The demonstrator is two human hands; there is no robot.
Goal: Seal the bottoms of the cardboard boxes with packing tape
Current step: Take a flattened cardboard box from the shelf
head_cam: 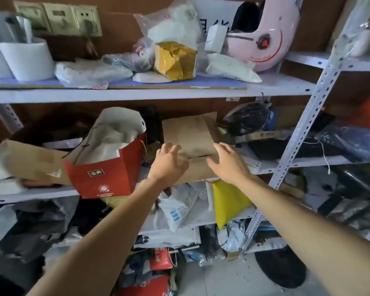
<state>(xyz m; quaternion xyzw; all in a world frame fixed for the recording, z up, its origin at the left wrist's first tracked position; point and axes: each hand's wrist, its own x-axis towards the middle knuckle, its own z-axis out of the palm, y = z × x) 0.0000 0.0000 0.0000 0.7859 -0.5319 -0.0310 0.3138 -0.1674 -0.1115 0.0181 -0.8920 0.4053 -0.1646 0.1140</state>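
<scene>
Lying between hands (pixel 199 165): cardboard box (pixel 190 133)

There is only one view — the wide camera on my head. It looks forward and a little down at the metal shelf rack (pixel 303 124), quite near, and my two forearms reach in from the bottom edge.

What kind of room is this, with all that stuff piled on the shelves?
Probably a storeroom or small parcel-packing room. Metal shelving is crammed with plastic mailer bags, a red paper bag and flattened cardboard, which both hands reach toward.
</scene>
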